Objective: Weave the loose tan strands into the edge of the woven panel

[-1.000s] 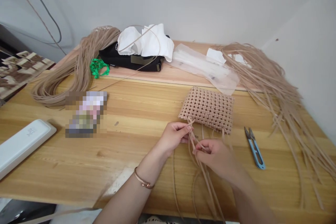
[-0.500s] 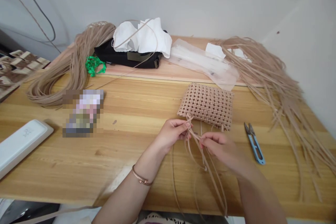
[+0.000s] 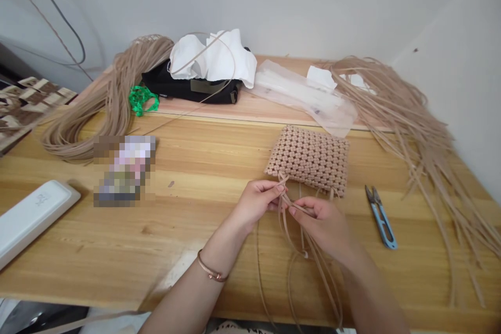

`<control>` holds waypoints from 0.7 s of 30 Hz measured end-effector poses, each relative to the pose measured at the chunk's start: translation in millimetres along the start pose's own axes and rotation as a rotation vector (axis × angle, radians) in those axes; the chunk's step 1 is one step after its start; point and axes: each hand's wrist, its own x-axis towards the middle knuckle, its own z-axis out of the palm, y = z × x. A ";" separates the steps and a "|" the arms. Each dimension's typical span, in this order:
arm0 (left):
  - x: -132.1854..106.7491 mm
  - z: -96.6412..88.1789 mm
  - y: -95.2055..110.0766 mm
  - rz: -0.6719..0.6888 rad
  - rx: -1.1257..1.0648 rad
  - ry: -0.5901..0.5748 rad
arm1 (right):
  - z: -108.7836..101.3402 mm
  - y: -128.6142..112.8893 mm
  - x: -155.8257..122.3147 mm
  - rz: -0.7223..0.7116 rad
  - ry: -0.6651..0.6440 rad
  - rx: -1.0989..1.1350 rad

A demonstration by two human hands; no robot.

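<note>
Our left hand (image 3: 258, 203) has a closed grip, pinching the tan cords (image 3: 282, 219) just below the knotted pouch (image 3: 307, 159), which lies flat near the back of the tabletop (image 3: 195, 287). Our right hand (image 3: 323, 229) sits right beside it, its grip also closed on a strand of those cords. The cord ends trail toward the front edge, and small snips (image 3: 381, 217) lie to the right of our hands.

Wooden table (image 3: 70, 240) with tan cord (image 3: 66, 142)
</note>
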 end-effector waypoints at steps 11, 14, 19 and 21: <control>-4.0 1.0 6.5 -0.056 -0.032 -0.009 | 3.1 13.4 1.1 0.011 0.100 0.131; -3.2 2.3 5.9 -0.030 0.008 0.005 | 4.7 14.3 2.4 0.017 0.126 0.141; -0.2 3.6 3.8 0.045 0.088 -0.018 | 5.7 15.4 4.4 0.011 0.127 0.155; 0.1 3.7 3.9 0.038 0.113 -0.029 | 5.6 16.1 4.1 0.003 0.113 0.179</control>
